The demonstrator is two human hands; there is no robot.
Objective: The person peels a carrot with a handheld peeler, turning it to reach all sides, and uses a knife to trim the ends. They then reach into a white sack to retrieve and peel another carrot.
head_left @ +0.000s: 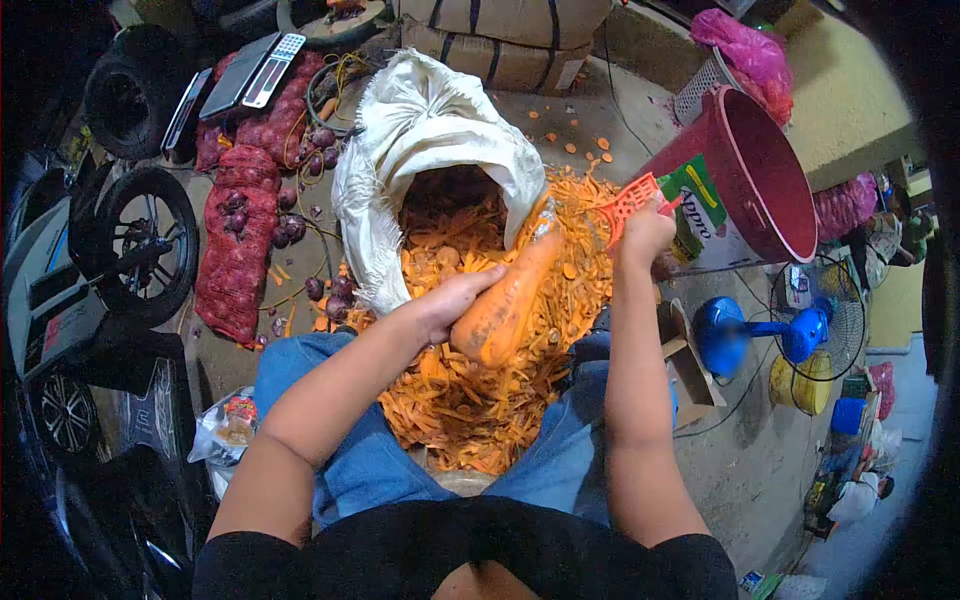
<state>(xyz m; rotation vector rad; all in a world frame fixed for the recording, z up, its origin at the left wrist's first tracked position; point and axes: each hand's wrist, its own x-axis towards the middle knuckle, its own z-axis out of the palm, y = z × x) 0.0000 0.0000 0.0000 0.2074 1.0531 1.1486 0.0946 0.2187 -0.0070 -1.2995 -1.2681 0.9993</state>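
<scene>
My left hand (452,304) is closed around the thick end of a big, partly scraped carrot (505,312), which tilts up and away from me. In my right hand (647,236), an orange-red plastic peeler (630,199) with a slotted body is held apart from the carrot, in front of the bucket. Below both hands, a heap of carrot peelings (480,425) spreads between my knees. Beyond the left hand, the white woven sack (440,135) lies with its mouth facing me and carrots and peelings inside.
A dark red bucket (730,150) leans at the right, close to my right hand. Net bags of red onions (240,240) lie at the left beside a motorbike wheel (148,245). A blue fan (765,330) and a cardboard box (690,375) stand at the right.
</scene>
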